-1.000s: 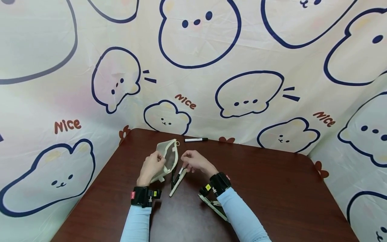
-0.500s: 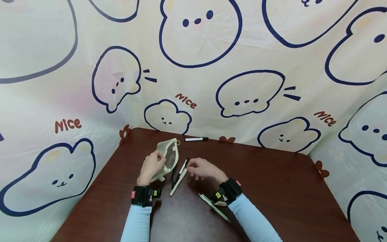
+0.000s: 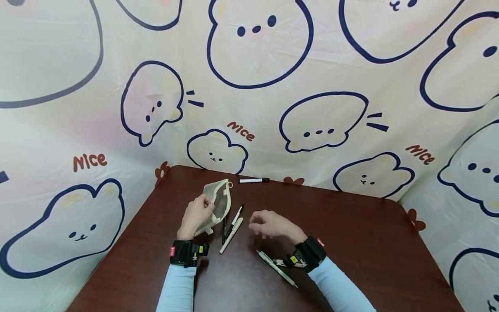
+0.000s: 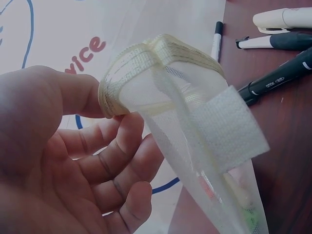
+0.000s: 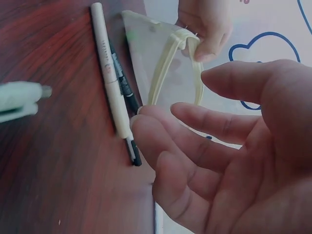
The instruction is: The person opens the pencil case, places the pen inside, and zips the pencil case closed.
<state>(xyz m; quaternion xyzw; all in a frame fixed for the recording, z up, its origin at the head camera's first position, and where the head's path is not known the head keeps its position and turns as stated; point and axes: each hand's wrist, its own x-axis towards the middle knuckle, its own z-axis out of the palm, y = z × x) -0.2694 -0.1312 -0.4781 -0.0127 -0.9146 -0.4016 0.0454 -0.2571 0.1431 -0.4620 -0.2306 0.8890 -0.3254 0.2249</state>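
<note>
My left hand point(image 3: 195, 215) pinches the rim of a pale see-through mesh zip pouch point(image 4: 224, 131) between thumb and index finger, and the pouch's mouth gapes toward the right. Inside it, faint red and green spots show through the mesh. Just right of the pouch lie a cream-coloured pen point(image 3: 231, 236), a white-and-black pen point(image 3: 236, 215) and a black pen point(image 3: 224, 229), close together. My right hand point(image 3: 274, 224) hovers to the right of these pens, fingers loosely bent, with nothing in it. In the right wrist view its fingertips overlap the pouch without visibly touching it.
A pale green pen point(image 3: 277, 268) lies near my right wrist, beside another pale item point(image 3: 281, 262) partly hidden by the wrist camera. At the table's back edge lies a white marker with a black cap point(image 3: 253, 180). A printed cloth point(image 3: 265, 108) hangs behind the brown table point(image 3: 351, 242).
My right hand has drawn back to the right, away from the white-and-black pen that its fingers were at; that pen now lies on the table. The left hand and pouch have stayed put.
</note>
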